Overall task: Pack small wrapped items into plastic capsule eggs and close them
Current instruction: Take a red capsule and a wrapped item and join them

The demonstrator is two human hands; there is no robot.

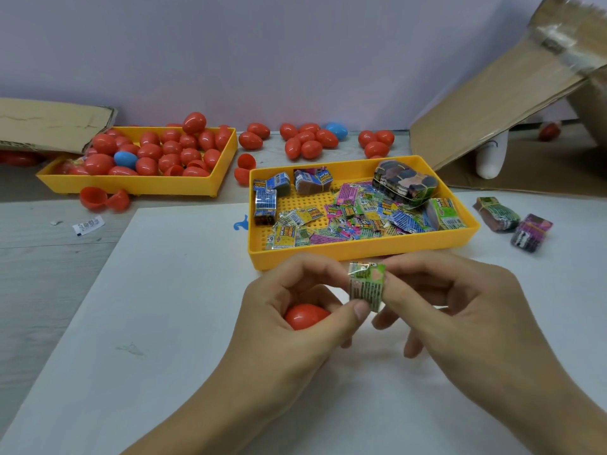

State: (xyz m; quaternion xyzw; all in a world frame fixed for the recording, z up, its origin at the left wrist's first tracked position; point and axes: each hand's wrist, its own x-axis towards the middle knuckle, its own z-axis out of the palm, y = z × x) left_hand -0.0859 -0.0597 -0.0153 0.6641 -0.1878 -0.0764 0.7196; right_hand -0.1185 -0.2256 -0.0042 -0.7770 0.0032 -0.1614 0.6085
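1. Centre of the frame, low down: the left hand (295, 310) is curled around a red capsule egg (305, 316), cupping it in the palm while its thumb reaches across to the packet.
2. Just right of it, the right hand (453, 310) has its fingers bent inward, pinching a small green wrapped item (367, 285) from the right edge. The left thumb presses the packet's lower corner, so both hands are on it.
3. The packet looks folded or rolled in shiny film, standing roughly upright between the two hands, just above the egg and not yet inside it.
4. Handling call: it looks light, thin and crinkly. It should bend easily and may spring back open, so a pinch across the folded edges seems the best hold. The film may be slick.
5. The egg is smooth hard plastic, likely slippery, and best held around its widest part. Whether it is open or shut I cannot tell; the fingers hide its seam.
6. Middle right, directly behind the hands: a yellow tray (361, 252) holds loose packets and banded bundles.
7. Upper left: a second yellow tray (138, 187) heaped with red eggs, more eggs loose along the back.
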